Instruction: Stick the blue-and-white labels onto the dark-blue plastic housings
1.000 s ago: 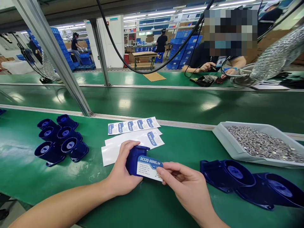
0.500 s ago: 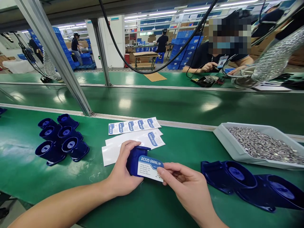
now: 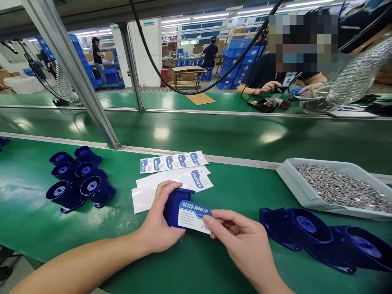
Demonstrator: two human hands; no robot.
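My left hand (image 3: 162, 220) is wrapped round a dark blue plastic housing (image 3: 174, 208) above the green tabletop. Between the thumb and fingers of my right hand (image 3: 237, 234) is the right end of a blue and white label (image 3: 194, 218), printed "DC52Q-5000L/H". The label's left edge lies against the side of the housing; how much of it sticks there I cannot tell. Just behind my left hand lie sheets of labels: a strip with several labels (image 3: 171, 162), and beneath it mostly bare white backing sheets (image 3: 143, 200), one bearing a single label (image 3: 198, 179).
Several blue housings (image 3: 65, 194) stand at the left. Two more housings (image 3: 294, 226) lie at the right, before a pale tray (image 3: 297, 192) of small metal screws or pins. A metal post (image 3: 76, 77) rises at left. Across the belt (image 3: 199, 126) sits a person (image 3: 257, 77).
Both hands, the housing and the label hold nearly the same position. The view has shifted very slightly, and the person opposite has leaned a little.
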